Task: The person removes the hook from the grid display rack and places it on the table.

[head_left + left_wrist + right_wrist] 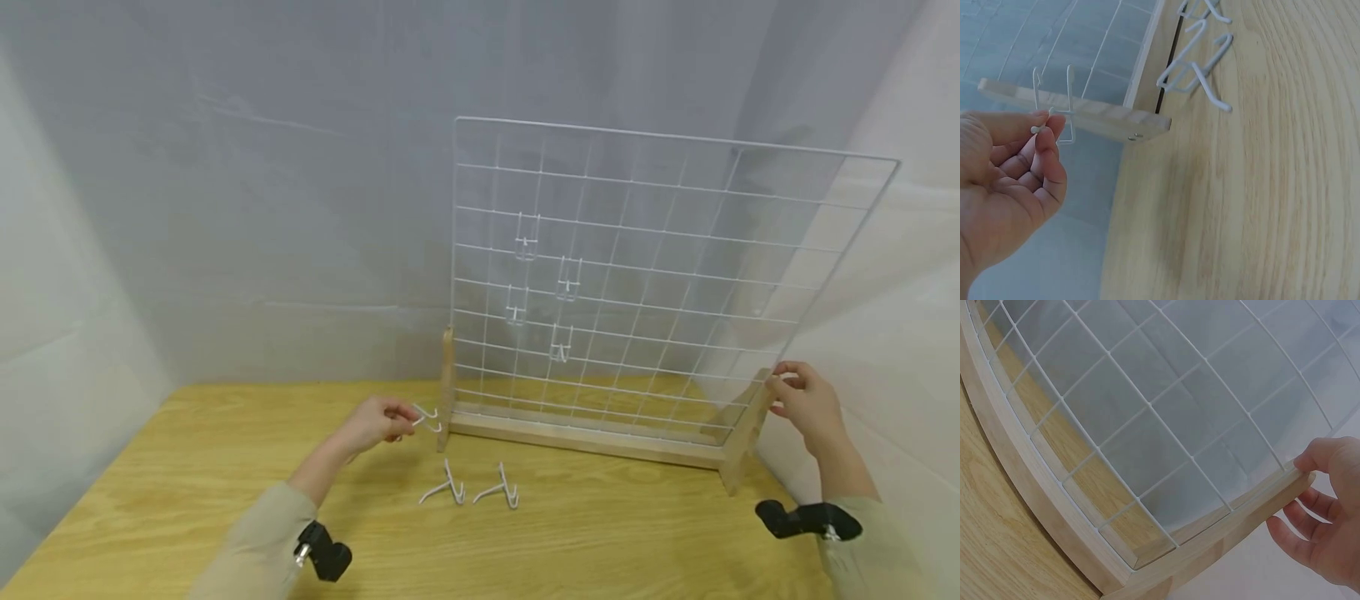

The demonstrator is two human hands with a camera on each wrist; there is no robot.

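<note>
A white wire hook [1071, 94] is pinched between the thumb and fingers of my left hand [381, 419], just left of the rack's left wooden support [447, 383]. My right hand [813, 404] grips the top of the right wooden support [746, 437], thumb on one side and fingers on the other in the right wrist view. Between the supports stands a white wire grid panel [637, 271]. Several white hooks hang on its left part, among them an upper hook [527, 242] and a lower hook [560, 346].
Two more white hooks lie on the wooden table in front of the rack: a left hook [448, 485] and a right hook [502, 487]. A wooden base bar [585, 437] joins the supports. Grey sheeting [300, 208] hangs behind the table [187, 500], with pale sheeting at both sides.
</note>
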